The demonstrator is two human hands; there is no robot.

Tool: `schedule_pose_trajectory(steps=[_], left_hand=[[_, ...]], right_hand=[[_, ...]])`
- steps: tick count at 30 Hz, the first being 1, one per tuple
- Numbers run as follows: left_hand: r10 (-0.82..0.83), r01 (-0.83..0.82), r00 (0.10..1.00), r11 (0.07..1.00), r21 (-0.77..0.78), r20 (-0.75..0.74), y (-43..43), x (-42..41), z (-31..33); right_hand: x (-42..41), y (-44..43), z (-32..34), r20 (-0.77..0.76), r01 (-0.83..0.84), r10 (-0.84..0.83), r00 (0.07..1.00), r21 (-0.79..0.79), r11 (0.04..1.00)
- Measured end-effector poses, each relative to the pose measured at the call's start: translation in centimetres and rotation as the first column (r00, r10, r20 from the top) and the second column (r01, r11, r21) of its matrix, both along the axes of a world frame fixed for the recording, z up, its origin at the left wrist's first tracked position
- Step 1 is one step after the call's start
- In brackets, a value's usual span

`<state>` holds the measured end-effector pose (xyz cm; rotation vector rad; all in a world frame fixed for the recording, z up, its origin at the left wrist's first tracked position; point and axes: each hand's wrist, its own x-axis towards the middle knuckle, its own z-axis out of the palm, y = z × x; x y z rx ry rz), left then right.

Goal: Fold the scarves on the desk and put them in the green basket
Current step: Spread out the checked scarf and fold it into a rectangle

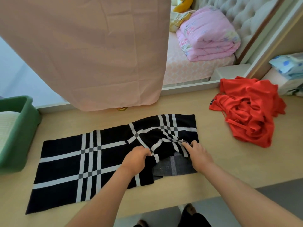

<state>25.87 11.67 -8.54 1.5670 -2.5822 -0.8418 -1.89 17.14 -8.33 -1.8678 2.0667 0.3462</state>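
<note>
Near the desk [221, 163] front edge, the left hand [136, 159] and right hand [197, 155] each pinch the plaid scarf's [68, 167] rumpled right portion, apparently to straighten it for folding.

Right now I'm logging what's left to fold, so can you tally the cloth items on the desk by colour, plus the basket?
Black-and-white plaid scarf: 1, spread flat, both hands gripping its bunched right part
Red scarf: 1, crumpled
Green basket: 1, something pale already inside
Total: 3
</note>
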Motion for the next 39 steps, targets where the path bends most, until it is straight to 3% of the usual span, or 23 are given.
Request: schedule_pose_trajectory(steps=[3,8,10,13,16,23,27,30,34,39], left_hand=[[0.075,-0.075,0.997,0.996,-0.039,-0.005,-0.4,2.2,1.9],[0.079,-0.023,0.917,0.989,-0.147,0.392,0.0,5.5,3.4],[0.072,-0.007,0.884,0.99,-0.141,0.462,0.6,5.8,2.8],[0.0,0.047,0.952,0.988,-0.147,0.307,1.8,5.1,1.2],[-0.079,0.091,0.977,0.994,-0.055,0.197,3.0,3.5,0.0],[-0.082,0.097,0.991,0.985,-0.145,0.106,3.2,0.9,-1.0],[-0.114,0.127,0.988,0.983,-0.13,0.105,2.9,-2.0,-1.0],[-0.103,0.116,0.982,0.991,-0.073,0.159,3.0,-4.3,-1.2],[-0.089,0.104,0.966,0.994,-0.046,0.243,3.5,-6.1,-1.9],[-0.055,0.107,0.953,0.981,-0.16,0.299,2.5,-7.5,-1.7]], right_hand=[[-0.4,0.2,0.8,0.046,0.064,-0.065,0.997,0.038,0.997],[-0.6,0.6,1.2,0.023,0.058,-0.06,0.998,0.088,0.994],[-0.2,1.2,0.9,0.021,0.03,-0.031,0.999,0.054,0.998],[0.4,2.6,0.0,0.068,-0.073,0.073,0.995,0.005,0.997],[0.8,4.0,-0.8,0.104,-0.136,0.128,0.986,0.07,0.988],[-3.0,5.4,-1.1,0.021,-0.042,0.039,0.999,0.155,0.987],[-6.2,4.9,0.2,-0.069,0.063,-0.05,0.996,0.204,0.977],[-7.2,4.0,0.9,-0.14,0.015,0.005,0.99,0.139,0.99],[-7.8,3.7,0.2,0.009,-0.092,0.092,0.996,0.085,0.992],[-10.6,3.3,-0.4,0.034,-0.064,0.062,0.997,0.041,0.997]])
